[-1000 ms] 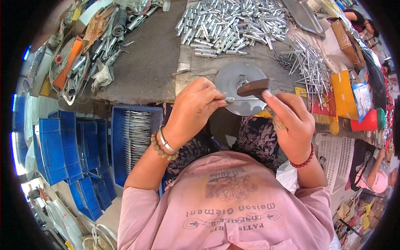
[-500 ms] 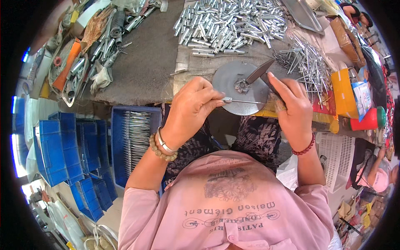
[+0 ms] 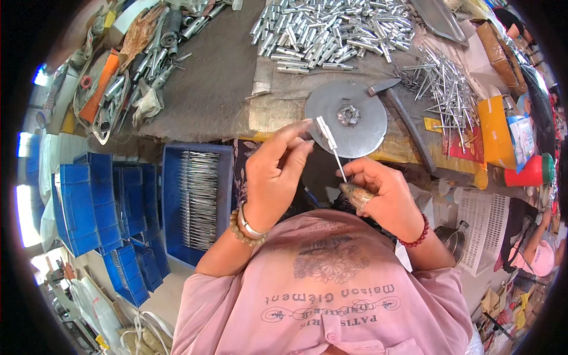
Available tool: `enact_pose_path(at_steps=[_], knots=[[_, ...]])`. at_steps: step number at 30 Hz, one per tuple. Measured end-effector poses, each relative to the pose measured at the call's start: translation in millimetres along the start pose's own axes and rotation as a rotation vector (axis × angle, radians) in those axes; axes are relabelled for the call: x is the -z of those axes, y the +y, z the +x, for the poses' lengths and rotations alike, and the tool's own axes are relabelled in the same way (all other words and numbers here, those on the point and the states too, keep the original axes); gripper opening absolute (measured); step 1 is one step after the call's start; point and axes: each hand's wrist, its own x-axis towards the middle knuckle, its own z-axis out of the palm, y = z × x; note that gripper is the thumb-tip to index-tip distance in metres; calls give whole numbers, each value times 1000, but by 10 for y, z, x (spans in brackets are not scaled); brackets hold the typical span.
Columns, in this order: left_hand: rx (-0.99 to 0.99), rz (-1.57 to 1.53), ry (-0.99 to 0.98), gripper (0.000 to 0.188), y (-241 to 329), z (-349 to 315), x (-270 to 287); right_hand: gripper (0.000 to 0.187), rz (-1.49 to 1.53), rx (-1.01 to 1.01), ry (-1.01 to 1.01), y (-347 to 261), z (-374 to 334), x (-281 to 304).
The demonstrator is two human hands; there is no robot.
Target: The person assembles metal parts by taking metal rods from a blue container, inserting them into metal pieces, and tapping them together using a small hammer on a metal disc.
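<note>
In my right hand (image 3: 381,195), the thumb and fingers pinch the thin end of a silver rod with a thicker tube head (image 3: 326,134). That rod points up and away, its head over the near edge of a round grey metal disc (image 3: 367,130). A wrapping covers the right thumb. Just left of the tube head is my left hand (image 3: 275,171), index finger and thumb apart, nothing held. A hammer (image 3: 408,121) lies to the disc's right, its head near the rim and its handle reaching toward the bench edge.
Short metal tubes (image 3: 331,35) are heaped behind the disc; thin pins (image 3: 444,89) lie at right. A blue bin (image 3: 167,201) of finished-looking rods stands left of my lap, near stacked blue trays (image 3: 89,201). Tools (image 3: 100,89) crowd the far left. A yellow box (image 3: 496,130) sits at right.
My right hand has let go of the hammer, which now lies on the bench, and has taken the rod's thin end. My left fingers have opened off the tube head; the rod has swung upright.
</note>
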Motion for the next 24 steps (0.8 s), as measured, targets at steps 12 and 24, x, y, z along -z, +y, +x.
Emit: enact_pose_path(at_steps=[12,24], knots=[[328,-533,-57,62,85,-162,-29,37,-36,26,-77,5,-1,-343],[549,-120,654,48,-1123,-813,1352,39,115,251,228,180,291,134]])
